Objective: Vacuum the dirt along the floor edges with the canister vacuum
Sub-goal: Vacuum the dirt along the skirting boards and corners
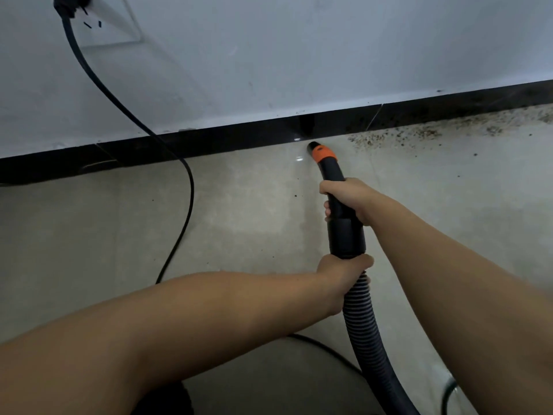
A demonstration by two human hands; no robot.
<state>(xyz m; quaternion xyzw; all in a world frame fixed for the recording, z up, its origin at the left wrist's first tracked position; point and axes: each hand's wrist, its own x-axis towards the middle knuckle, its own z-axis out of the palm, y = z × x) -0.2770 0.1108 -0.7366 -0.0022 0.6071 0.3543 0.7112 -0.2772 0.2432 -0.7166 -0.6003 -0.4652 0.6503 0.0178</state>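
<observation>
A: What's the setting?

B: A pale wall (299, 55) over a black skirting board (209, 145), and a glossy beige tiled floor (89, 235) below it. A socket (98, 22) sits in the wall at top left, with a black power cord (185, 175) plugged in and trailing down across the floor.

A: And the vacuum?

B: Only its ribbed grey hose (359, 319) and black wand (344, 223) show. The hose rises from the bottom edge into the wand, which ends in an orange collar (324, 153) and a small black nozzle (312, 145) close to the floor, just beside the skirting.

A: The hands?

B: The right hand (350, 199) grips the wand's upper part, its fingers (327, 209) curled round the far side. The left hand (341, 274) is clenched round the hose where it meets the wand's cuff.

A: Where's the dirt?

B: The dirt (404, 136), brown crumbs, lies along the floor edge to the right of the nozzle, with stray specks further out on the tiles.
</observation>
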